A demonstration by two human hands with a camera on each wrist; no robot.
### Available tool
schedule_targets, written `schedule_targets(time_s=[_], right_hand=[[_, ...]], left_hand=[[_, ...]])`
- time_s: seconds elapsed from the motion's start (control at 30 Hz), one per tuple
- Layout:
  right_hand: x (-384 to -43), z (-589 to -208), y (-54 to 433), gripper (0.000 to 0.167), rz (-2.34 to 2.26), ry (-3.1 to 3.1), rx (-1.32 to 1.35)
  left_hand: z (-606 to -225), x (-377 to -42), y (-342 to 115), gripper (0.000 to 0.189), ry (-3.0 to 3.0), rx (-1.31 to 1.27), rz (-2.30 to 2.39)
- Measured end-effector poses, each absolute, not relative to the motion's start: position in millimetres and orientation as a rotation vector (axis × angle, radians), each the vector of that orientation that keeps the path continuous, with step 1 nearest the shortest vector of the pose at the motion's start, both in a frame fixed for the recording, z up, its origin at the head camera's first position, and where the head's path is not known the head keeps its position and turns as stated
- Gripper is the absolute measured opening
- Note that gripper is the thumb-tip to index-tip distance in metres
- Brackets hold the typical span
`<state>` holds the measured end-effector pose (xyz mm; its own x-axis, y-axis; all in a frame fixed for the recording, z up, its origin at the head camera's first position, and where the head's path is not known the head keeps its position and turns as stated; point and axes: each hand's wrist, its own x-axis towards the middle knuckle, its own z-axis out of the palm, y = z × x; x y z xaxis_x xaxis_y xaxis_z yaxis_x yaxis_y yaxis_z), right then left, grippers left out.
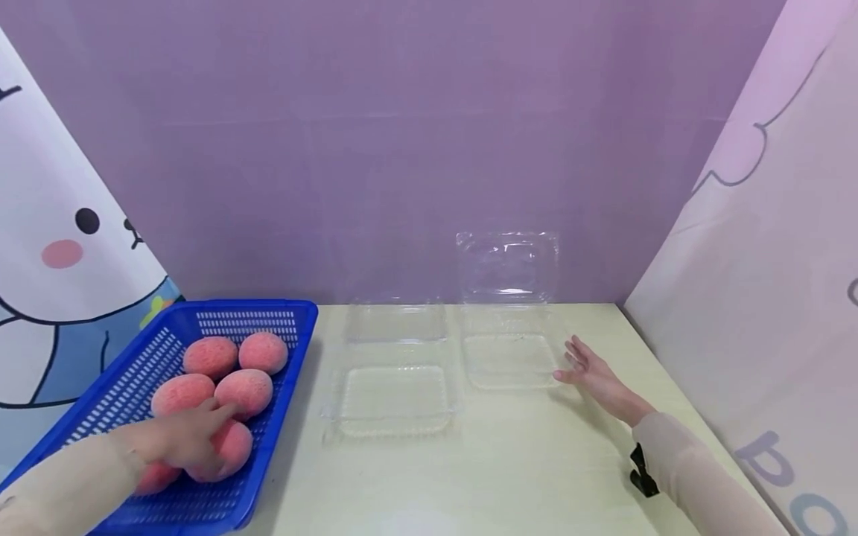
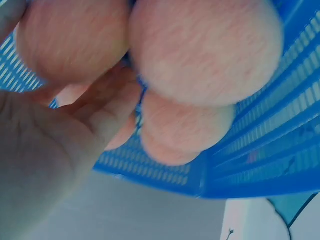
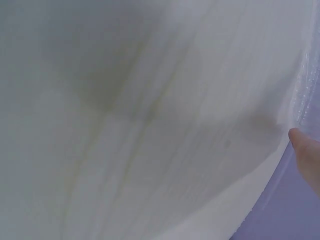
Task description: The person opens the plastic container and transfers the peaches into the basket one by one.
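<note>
In the head view my left hand (image 1: 191,439) reaches into the blue basket (image 1: 304,335) on the left, its fingers and thumb spread round a fuzzy pink peach (image 1: 234,447). The left wrist view shows this hand (image 2: 45,145) close up, with the held peach (image 2: 72,40) between thumb and fingers and another large peach (image 2: 205,50) beside it. On the right, my right hand (image 1: 599,380) has its fingers loosely extended beside a clear plastic clamshell box (image 1: 509,361) with its lid raised. Only a fingertip (image 3: 300,142) of it shows in the right wrist view.
Several more peaches (image 1: 211,357) lie in the basket. A second clear clamshell box (image 1: 395,398) sits open on the pale table (image 1: 503,476), left of the first. A purple backdrop (image 1: 402,149) stands behind, with printed panels (image 1: 751,298) at both sides.
</note>
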<state>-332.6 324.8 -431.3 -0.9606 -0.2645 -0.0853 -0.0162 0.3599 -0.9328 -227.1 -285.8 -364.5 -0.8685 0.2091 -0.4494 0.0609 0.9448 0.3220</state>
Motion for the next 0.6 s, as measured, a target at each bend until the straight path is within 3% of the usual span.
schedule_targets(time_s=[0.3,0.6], right_hand=[[-328,-433,327,0.097,-1.63,2.424,-0.211],[-318,-391,326,0.084,-1.464,2.729,-0.035]], left_hand=[[-340,-225,-270,0.074,2.71,0.256,0.248],[-307,-223,-223,0.044,3.12,0.465,0.222]])
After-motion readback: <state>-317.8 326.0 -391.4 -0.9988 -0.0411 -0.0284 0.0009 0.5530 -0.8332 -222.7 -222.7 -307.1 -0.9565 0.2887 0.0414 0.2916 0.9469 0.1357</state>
